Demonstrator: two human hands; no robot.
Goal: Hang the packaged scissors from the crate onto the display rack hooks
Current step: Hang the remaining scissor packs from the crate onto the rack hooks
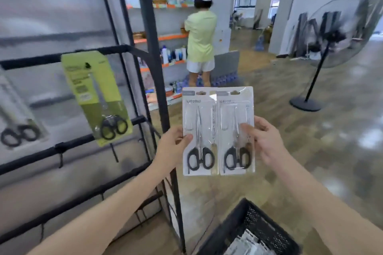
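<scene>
Two white blister-card packs of black-handled scissors are held up side by side, upright, edges overlapping — the left pack (199, 132) pinched at its outer edge by the left hand (173, 147), thumb on the front, and the right pack (236, 132) pinched likewise by the right hand (266, 141). One green-carded scissors pack (97, 97) hangs tilted on the black metal display rack (68, 56); another grey pack (18, 122) shows at the far left. One black mesh plastic crate (255, 225) sits below, with packaging inside.
</scene>
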